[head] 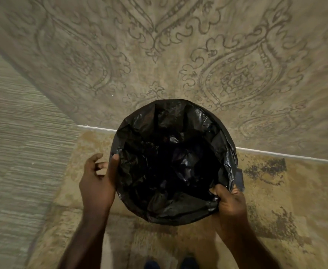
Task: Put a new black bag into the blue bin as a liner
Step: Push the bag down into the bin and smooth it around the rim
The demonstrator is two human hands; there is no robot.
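A round bin stands on the floor below me, its mouth wrapped by the black bag (pixel 170 162), which hangs crumpled inside and folds over the rim all around. Only a small blue-grey patch of the blue bin (pixel 240 178) shows at the right side. My left hand (pixel 98 181) rests against the bin's left rim, thumb on the plastic, other fingers spread apart. My right hand (pixel 230 200) pinches the bag's edge at the near right rim.
The bin sits at the border of a patterned grey rug (pixel 178 55) and a worn tan mat (pixel 275 200). Striped carpet (pixel 13 152) lies to the left. The tips of my shoes (pixel 170 264) show at the bottom edge.
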